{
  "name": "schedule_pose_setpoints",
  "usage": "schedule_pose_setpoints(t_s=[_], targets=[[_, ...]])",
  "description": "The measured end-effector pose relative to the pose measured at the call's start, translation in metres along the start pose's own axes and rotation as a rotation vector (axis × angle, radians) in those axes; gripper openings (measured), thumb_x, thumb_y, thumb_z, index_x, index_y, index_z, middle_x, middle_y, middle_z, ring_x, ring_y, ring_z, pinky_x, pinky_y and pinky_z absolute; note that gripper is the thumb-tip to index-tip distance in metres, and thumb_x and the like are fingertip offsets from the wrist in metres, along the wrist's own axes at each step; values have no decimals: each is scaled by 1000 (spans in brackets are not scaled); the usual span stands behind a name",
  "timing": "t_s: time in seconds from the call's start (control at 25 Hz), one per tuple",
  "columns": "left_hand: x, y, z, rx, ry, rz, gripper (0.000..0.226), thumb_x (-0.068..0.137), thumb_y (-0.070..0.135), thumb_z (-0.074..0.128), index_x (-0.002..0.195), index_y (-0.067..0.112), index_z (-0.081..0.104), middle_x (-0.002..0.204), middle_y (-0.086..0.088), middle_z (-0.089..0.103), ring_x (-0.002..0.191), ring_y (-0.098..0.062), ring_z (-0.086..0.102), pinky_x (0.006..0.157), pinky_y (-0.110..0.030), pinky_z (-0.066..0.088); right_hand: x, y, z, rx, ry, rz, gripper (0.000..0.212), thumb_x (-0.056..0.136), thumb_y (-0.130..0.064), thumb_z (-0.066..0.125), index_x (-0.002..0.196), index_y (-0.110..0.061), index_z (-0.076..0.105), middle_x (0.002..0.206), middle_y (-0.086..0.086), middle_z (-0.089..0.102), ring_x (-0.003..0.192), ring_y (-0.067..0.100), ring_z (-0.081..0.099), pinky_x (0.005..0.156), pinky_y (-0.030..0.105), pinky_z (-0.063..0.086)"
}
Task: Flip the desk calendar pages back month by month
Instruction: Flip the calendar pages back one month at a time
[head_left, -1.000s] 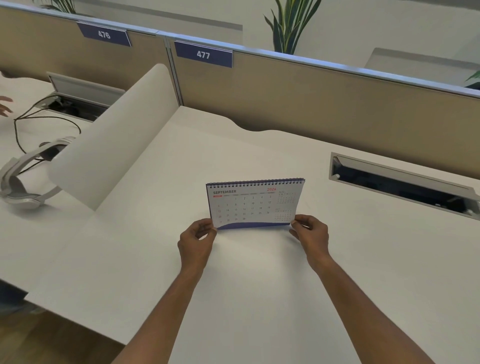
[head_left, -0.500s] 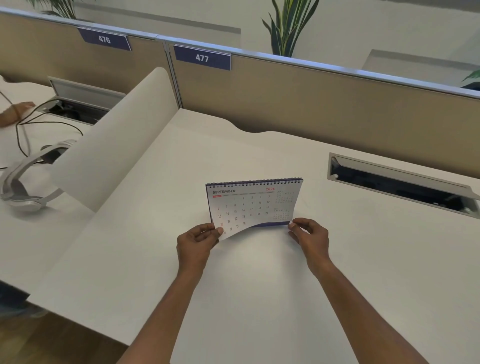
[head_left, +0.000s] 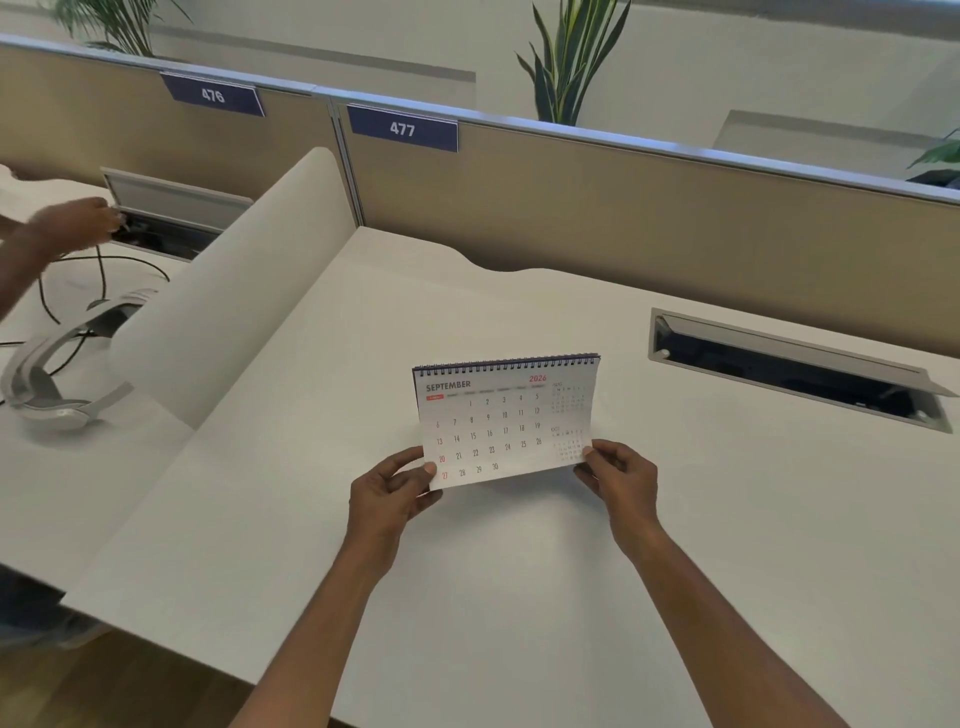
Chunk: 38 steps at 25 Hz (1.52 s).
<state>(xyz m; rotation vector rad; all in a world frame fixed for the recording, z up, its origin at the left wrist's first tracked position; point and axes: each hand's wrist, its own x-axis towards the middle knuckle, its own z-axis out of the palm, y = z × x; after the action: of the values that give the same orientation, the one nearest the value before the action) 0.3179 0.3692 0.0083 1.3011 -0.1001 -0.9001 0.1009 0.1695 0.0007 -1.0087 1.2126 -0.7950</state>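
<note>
Both hands have lifted the September page (head_left: 493, 431) clear of the calendar's base.

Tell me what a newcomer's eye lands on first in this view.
First, the desk calendar at the centre of the white desk, its September page lifted toward the camera, with the left hand and right hand pinching its bottom corners. Next, the blue 477 sign on the tan partition behind, and another person's hand reaching among cables at far left.
</note>
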Motion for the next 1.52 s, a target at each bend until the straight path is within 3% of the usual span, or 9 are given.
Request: schedule_pose_setpoints(t_s=[0.28,0.48,0.6,0.76,0.96,1.16,1.24,1.4,1.52], targets=[[-3,6,-1,79,34,37,22,81,4,86,100,9,78,94,-20,82,89,-28,81,70,-28,64,-9,-16,-10,162,-3,20,17,85,0,78,101,-1,73,100,18,79,100,30,75,76,28,62],[-10,13,-2,109,-17,49,24,81,12,88,103,13,78,97,-18,83,93,-29,81,72,-30,64,-19,-27,-16,198,-35,22,17,85,-4,79,101,-5,75,99,15,80,96,26,77,76,27,62],[-14,19,-2,75,-82,57,16,92,28,77,105,19,81,107,-13,82,96,-27,80,74,-33,64,-25,-36,-20,296,-133,94,12,93,-10,71,102,-5,75,107,16,79,96,26,76,78,33,62],[-8,30,3,-6,-54,41,20,105,14,59,112,19,77,113,-9,82,97,-24,79,73,-35,64,-25,-55,-16,480,-187,186,13,94,-7,62,103,-4,70,112,15,75,103,29,73,70,34,63],[-3,46,13,-118,-54,73,26,100,5,65,123,16,70,107,-9,82,91,-22,79,73,-34,64,-21,-78,-5,510,-200,199,29,92,-2,67,121,-6,66,121,21,73,111,33,69,70,32,63],[5,59,23,52,12,221,33,93,1,74,117,22,73,96,3,82,87,-17,77,67,-28,61,-13,-98,6,429,-248,109,38,93,-3,68,129,-14,64,112,20,76,91,29,72,61,30,62],[8,66,26,142,1,301,37,90,-1,77,118,23,74,98,5,81,91,-15,76,72,-31,62,-8,-101,8,399,-272,71,37,93,-2,68,128,-15,65,109,17,77,87,28,73,61,31,60],[18,80,31,292,28,434,29,87,5,82,112,20,79,110,1,81,103,-12,75,94,-39,59,4,-105,13,285,-284,8,33,96,1,61,122,-16,71,112,9,79,99,24,74,75,34,59],[25,86,33,329,29,476,22,86,10,83,102,26,81,112,-2,80,106,-12,75,99,-41,59,11,-112,15,216,-304,-24,20,94,-11,69,111,-19,77,102,5,79,91,17,73,73,31,58]])
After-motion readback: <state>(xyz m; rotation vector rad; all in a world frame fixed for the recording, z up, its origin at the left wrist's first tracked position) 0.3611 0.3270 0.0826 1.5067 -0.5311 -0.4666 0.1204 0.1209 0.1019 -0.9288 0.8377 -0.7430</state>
